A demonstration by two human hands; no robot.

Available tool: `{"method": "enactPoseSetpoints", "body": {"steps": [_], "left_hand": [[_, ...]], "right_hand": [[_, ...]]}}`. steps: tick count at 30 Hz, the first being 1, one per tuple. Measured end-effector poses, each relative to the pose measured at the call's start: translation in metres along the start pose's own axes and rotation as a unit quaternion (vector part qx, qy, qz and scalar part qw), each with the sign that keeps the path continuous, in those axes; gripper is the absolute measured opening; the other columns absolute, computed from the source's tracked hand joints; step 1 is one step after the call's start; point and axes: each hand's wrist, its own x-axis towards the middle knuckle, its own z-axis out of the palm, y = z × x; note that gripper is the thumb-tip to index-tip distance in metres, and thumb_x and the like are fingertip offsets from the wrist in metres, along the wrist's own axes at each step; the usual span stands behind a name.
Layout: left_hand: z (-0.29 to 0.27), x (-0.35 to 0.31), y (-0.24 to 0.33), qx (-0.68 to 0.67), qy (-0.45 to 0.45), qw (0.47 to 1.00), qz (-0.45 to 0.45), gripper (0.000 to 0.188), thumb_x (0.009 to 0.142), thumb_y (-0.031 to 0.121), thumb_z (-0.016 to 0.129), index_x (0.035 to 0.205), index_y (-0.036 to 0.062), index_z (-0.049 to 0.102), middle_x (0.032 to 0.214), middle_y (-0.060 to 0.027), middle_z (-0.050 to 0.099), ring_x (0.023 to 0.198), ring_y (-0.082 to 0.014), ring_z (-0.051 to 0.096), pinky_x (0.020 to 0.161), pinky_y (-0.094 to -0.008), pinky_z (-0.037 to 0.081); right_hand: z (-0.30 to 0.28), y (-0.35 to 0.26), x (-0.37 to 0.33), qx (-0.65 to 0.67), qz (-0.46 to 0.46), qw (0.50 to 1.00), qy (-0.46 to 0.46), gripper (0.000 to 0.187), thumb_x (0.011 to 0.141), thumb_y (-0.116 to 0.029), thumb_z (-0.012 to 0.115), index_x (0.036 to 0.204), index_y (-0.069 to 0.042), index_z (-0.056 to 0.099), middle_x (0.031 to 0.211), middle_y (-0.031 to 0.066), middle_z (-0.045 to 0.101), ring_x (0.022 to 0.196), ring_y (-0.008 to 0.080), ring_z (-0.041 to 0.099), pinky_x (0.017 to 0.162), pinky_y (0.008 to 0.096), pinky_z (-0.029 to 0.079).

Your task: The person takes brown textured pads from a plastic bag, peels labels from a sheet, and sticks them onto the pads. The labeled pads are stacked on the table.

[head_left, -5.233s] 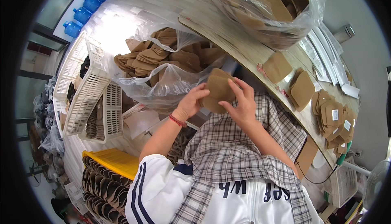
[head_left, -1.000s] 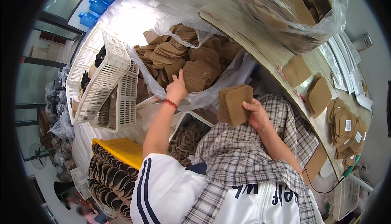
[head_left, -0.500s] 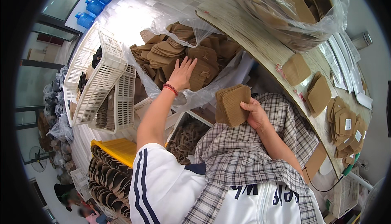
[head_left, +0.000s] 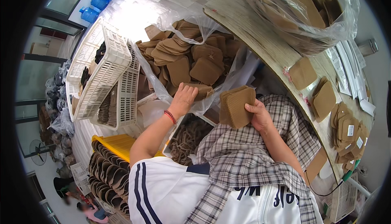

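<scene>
My right hand (head_left: 259, 117) grips a stack of brown, round-cornered textured pads (head_left: 235, 108) above my lap, thumb on the front pad. My left hand (head_left: 185, 98), a red beaded bracelet at its wrist, is closed on more brown pads (head_left: 203, 92), seen nearly edge-on at the bag's near edge. Beyond it, a large clear plastic bag (head_left: 232, 74) stands open, full of loose and stacked brown pads (head_left: 178, 70). The left fingers partly hide the pads they hold. A checked cloth (head_left: 244, 142) covers my lap.
To the right, a wooden table (head_left: 240, 24) bears another filled plastic bag (head_left: 293, 32), small pad piles (head_left: 324, 99) and labelled pads (head_left: 346, 128). White crates (head_left: 116, 65), a yellow crate (head_left: 116, 144) and a box of brown scraps (head_left: 188, 138) stand at left. Blue water bottles (head_left: 88, 15) line the back.
My left hand has drawn back from the bag's middle toward me, now with brown pads in its fingers. The right hand still holds its stack, and the whole view has shifted slightly.
</scene>
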Motion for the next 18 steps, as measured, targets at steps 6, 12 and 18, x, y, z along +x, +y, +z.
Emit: {"method": "enactPoseSetpoints", "body": {"steps": [6,12,18], "left_hand": [[0.004,-0.004,0.002,0.012,-0.024,0.998,0.048,0.038,0.081,0.007,0.058,0.119,0.0051,0.051,0.097,-0.0088,0.055,0.101,-0.0275,0.054,0.112,-0.0497,0.030],[0.011,-0.015,0.011,0.007,-0.023,0.997,0.069,0.042,0.079,0.007,0.059,0.120,0.0046,0.051,0.105,-0.0105,0.054,0.104,-0.0294,0.053,0.114,-0.0499,0.029],[0.013,-0.016,0.006,-0.060,0.051,0.997,0.013,0.052,0.073,0.004,0.062,0.124,0.0056,0.053,0.110,-0.0133,0.053,0.104,-0.0317,0.053,0.102,-0.0460,0.039]], "right_hand": [[0.001,-0.002,0.000,0.001,0.001,1.000,-0.009,0.049,0.085,-0.007,0.073,0.131,-0.001,0.057,0.121,0.0080,0.066,0.112,0.0196,0.062,0.102,0.0341,0.046],[0.007,-0.003,-0.001,-0.013,-0.008,1.000,-0.019,0.051,0.085,-0.006,0.072,0.133,0.000,0.055,0.122,0.0076,0.066,0.114,0.0189,0.061,0.102,0.0324,0.046],[0.006,0.001,-0.001,-0.009,-0.003,1.000,-0.015,0.053,0.086,-0.006,0.072,0.135,0.000,0.053,0.124,0.0074,0.065,0.114,0.0182,0.061,0.103,0.0318,0.045]]}}
